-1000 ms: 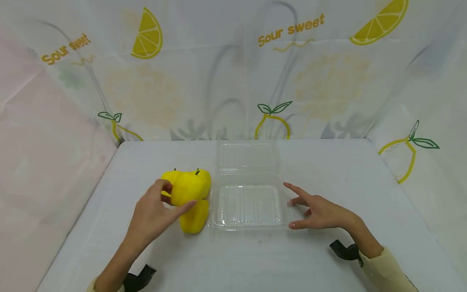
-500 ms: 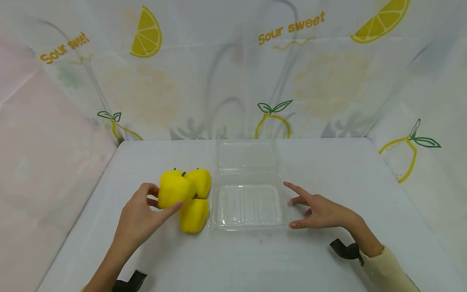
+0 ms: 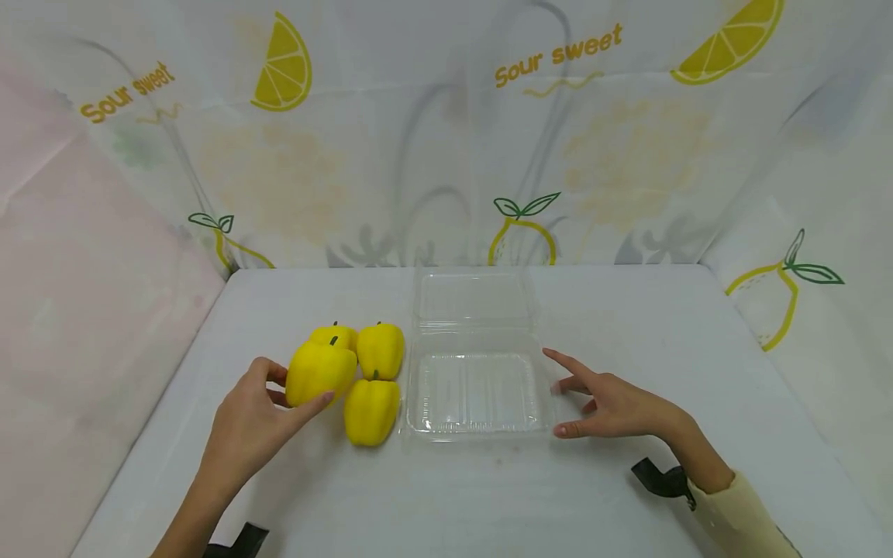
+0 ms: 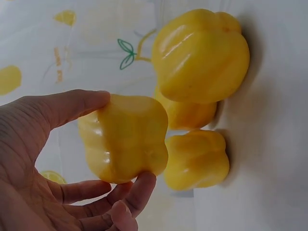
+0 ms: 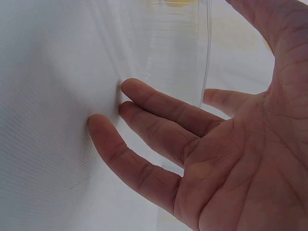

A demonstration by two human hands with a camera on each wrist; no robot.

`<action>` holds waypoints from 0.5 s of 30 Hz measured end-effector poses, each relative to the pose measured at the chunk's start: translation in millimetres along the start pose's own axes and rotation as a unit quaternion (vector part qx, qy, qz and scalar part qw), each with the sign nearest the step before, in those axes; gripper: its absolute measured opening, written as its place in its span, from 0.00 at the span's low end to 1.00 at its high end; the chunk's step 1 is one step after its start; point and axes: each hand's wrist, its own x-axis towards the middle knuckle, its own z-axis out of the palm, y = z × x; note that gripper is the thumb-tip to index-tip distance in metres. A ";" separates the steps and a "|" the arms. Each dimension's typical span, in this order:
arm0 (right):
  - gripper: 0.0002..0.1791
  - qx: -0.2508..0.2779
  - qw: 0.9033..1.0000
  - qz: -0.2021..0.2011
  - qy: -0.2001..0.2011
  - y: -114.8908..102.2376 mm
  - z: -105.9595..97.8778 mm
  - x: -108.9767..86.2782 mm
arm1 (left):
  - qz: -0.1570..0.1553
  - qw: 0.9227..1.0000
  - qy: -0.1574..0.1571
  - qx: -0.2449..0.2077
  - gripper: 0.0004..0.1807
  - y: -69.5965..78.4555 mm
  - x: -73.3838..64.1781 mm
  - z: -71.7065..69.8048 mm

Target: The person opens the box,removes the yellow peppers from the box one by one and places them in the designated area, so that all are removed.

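My left hand point(image 3: 251, 422) pinches a yellow bell pepper point(image 3: 319, 373) between thumb and fingertips; the left wrist view shows this pepper point(image 4: 127, 137) lifted off the table. Close by stand three more yellow bell peppers: one behind it point(image 3: 336, 336), one at the back right point(image 3: 380, 351) and one in front point(image 3: 372, 413). To their right lies a clear plastic clamshell box point(image 3: 481, 439) with its lid point(image 3: 474, 298) folded back. Beside the box's right edge is my right hand point(image 3: 614, 404), fingers spread and relaxed. In the right wrist view some fingertips of this hand point(image 5: 231, 144) meet the white surface.
A white tabletop point(image 3: 474, 504) carries everything. Behind it hangs a pale cloth point(image 3: 418, 155) printed with lemons, and similar cloth walls stand at the left and right sides. Dark wrist mounts point(image 3: 661, 478) sit on both forearms.
The left hand has moved left and slightly toward me with its bell pepper, uncovering the peppers behind and in front. My right hand and the clamshell box have stayed in place.
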 end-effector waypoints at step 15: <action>0.59 -0.002 1.000 0.000 0.001 1.5 0.4 0.0 | -0.027 0.998 -0.050 0.018 0.42 -8.7 -5.4 -9.4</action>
